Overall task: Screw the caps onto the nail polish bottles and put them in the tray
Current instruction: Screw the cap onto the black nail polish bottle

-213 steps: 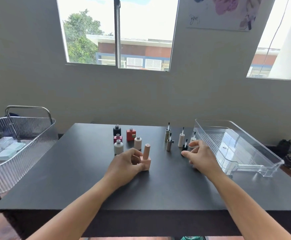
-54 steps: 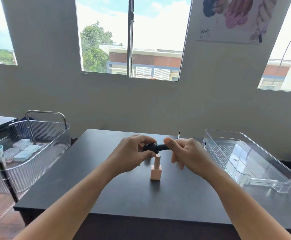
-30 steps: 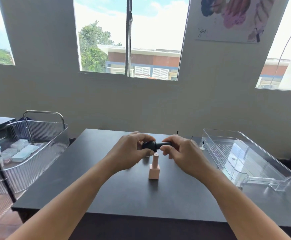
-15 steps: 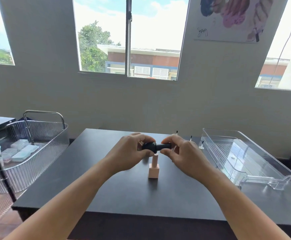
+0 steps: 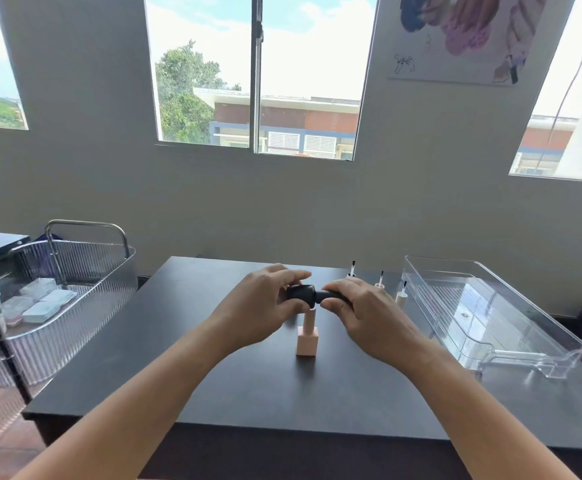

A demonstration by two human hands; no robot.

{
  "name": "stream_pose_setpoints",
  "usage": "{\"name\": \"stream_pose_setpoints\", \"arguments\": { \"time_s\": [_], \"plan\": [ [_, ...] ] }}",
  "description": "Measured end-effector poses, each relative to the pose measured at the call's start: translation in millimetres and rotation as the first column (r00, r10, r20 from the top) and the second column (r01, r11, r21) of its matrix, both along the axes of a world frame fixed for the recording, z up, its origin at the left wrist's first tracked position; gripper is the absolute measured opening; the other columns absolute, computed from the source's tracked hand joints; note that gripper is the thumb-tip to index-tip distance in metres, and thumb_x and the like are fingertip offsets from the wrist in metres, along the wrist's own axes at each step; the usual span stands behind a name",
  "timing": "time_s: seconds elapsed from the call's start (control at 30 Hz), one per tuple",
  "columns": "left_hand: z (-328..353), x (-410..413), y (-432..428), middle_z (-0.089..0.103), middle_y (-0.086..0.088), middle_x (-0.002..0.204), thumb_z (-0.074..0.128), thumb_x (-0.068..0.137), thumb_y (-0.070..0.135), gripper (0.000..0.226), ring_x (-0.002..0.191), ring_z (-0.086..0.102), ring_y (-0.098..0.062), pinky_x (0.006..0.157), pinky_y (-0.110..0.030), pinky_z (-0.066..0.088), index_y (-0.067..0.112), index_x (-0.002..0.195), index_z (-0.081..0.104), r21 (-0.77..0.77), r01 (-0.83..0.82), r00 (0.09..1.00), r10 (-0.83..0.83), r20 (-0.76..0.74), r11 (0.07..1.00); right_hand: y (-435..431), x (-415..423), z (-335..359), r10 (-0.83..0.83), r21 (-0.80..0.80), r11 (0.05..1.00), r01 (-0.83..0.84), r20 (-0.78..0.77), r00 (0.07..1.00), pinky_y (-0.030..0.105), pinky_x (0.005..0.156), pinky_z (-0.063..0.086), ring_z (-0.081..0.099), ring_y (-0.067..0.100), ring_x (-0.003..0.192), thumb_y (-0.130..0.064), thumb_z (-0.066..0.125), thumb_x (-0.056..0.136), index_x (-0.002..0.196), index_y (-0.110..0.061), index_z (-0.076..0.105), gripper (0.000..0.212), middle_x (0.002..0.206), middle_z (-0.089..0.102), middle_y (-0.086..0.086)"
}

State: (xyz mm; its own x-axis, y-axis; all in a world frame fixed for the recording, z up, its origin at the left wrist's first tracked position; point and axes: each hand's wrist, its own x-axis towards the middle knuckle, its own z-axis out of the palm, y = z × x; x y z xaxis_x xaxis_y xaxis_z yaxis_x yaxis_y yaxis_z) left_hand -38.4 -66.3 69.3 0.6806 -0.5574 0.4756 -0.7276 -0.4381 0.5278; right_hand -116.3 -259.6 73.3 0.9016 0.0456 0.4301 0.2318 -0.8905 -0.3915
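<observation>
Head — left hand (image 5: 261,308) holds rounded black bottle (image 5: 301,294), right hand (image 5: 369,315) its cap (image 5: 333,295).

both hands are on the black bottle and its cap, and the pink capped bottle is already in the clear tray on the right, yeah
Not quite. The head view shows the pink capped bottle standing upright on the table, just below the hands, not in the clear tray on the right. The rest holds: the left hand grips the black bottle and the right hand grips the black cap.
</observation>
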Motion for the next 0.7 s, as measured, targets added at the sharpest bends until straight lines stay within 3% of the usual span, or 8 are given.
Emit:
{"name": "stream_pose_setpoints", "arguments": {
  "time_s": [0.1,0.23,0.33,0.47,0.57,0.7],
  "plan": [
    [0,-4,0,0.063,0.009,0.113,0.071,0.086,0.026,0.033,0.084,0.053,-0.001,0.073,-0.005,0.037,0.029,0.119,0.068,0.053,-0.009,0.997,0.004,0.083,0.999,2,-1,-4,-0.014,0.005,1.0,0.014,0.008,1.0,0.028,0.081,0.044,0.06,0.017,0.097,-0.031,0.051,0.097,0.113,-0.022,0.065,0.022,0.108,0.066,-0.004],
    [-5,-11,1,0.062,0.004,0.122,0.066,0.09,0.026,0.032,0.101,0.061,-0.017,0.083,-0.026,0.047,0.027,0.121,0.065,0.08,-0.05,0.98,0.033,0.197,0.996,4,1,-9,-0.016,0.063,0.998,0.016,0.002,1.0,0.03,0.079,0.045,0.06,0.017,0.092,-0.026,0.053,0.097,0.108,-0.022,0.066,0.018,0.1,0.068,-0.005],
    [-11,-17,0,0.064,-0.001,0.118,0.066,0.09,0.023,0.032,0.101,0.063,-0.024,0.08,-0.036,0.052,0.02,0.122,0.065,0.076,-0.07,0.951,0.044,0.305,0.995,4,4,-11,0.007,0.157,0.988,0.0,-0.04,0.999,0.032,0.08,0.049,0.062,0.016,0.089,-0.023,0.056,0.095,0.104,-0.021,0.069,0.016,0.093,0.071,-0.005],
    [-16,-21,0,0.065,-0.003,0.113,0.068,0.089,0.021,0.031,0.097,0.065,-0.027,0.072,-0.04,0.056,0.015,0.12,0.065,0.082,-0.083,0.922,0.045,0.385,0.993,1,8,-15,0.021,0.222,0.975,-0.003,-0.08,0.997,0.012,0.064,0.04,0.057,-0.003,0.071,-0.024,0.058,0.094,0.097,-0.027,0.072,0.014,0.071,0.065,-0.019],
    [-18,-21,-1,0.067,-0.006,0.11,0.071,0.087,0.019,0.032,0.098,0.066,-0.029,0.072,-0.041,0.057,0.013,0.118,0.066,0.083,-0.096,0.901,0.052,0.43,0.992,0,10,-16,0.029,0.257,0.966,-0.003,-0.097,0.995,0.011,0.058,0.038,0.053,-0.004,0.063,-0.025,0.059,0.094,0.094,-0.029,0.072,0.014,0.063,0.062,-0.02],
    [-17,-19,0,0.067,-0.005,0.108,0.073,0.085,0.018,0.03,0.096,0.067,-0.027,0.067,-0.041,0.058,0.013,0.114,0.067,0.047,-0.103,0.892,0.071,0.446,0.994,2,10,-13,0.045,0.316,0.949,-0.015,-0.087,0.995,0.02,0.067,0.044,0.056,0.004,0.069,-0.026,0.059,0.094,0.093,-0.034,0.072,0.015,0.076,0.07,-0.008]
  ]
}}
